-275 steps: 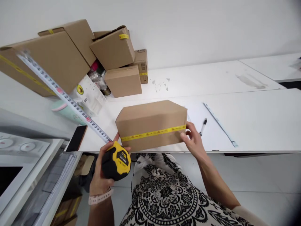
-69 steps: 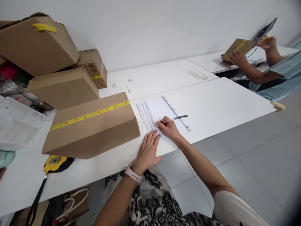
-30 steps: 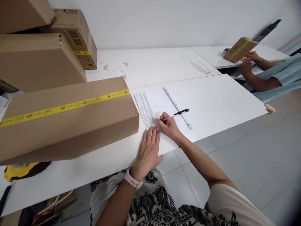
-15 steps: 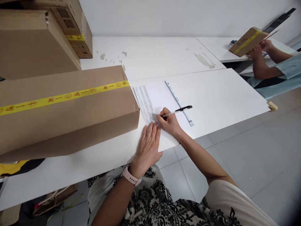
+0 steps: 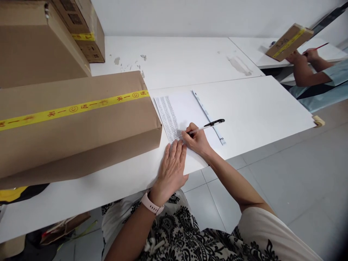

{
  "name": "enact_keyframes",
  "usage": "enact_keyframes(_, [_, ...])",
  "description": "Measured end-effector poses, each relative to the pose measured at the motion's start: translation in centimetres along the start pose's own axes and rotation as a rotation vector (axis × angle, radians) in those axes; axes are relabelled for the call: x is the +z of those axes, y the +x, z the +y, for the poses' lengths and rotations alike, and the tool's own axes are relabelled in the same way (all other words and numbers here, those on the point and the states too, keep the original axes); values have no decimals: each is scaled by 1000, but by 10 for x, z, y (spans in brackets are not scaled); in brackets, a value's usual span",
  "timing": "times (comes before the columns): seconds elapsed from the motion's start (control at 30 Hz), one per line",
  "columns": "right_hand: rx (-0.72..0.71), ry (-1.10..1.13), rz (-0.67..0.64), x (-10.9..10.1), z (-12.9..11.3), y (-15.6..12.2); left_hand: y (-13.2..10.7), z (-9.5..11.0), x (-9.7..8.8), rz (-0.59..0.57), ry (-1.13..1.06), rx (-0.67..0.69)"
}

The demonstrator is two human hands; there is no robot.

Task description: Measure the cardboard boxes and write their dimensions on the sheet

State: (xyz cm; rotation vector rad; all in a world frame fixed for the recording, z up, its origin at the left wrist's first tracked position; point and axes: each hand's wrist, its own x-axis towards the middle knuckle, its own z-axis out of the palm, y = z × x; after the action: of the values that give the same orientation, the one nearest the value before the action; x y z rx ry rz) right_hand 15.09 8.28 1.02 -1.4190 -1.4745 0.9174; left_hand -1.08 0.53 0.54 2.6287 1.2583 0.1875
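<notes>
taped cardboard box (image 5: 78,125) beside paper (image 5: 185,108)

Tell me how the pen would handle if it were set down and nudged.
The pen is probably light and stiff: its barrel looks slim and straight in the right hand. On the flat white table it may roll, as the barrel appears round. It would likely slide easily too, since its surface looks smooth.

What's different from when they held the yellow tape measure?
The left hand let go of the tape measure, now lying at the box's near side, and rests flat at the paper's near edge. The right hand let go of the box and picked up the pen. The pale strip stayed right of the paper.
</notes>
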Motion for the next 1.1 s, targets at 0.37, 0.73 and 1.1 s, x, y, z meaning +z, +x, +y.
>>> enact_keyframes(0.37, [-21, -1, 32, -1, -1, 0, 0, 0, -2, -15, 2, 0])
enact_keyframes(0.73, [-10, -6, 6, -1, 0, 1, 1, -1, -1, -15, -8, 2])
enact_keyframes(1.1, [5, -25, 37, -2, -2, 1, 1, 0, -3, -25, -10, 2])
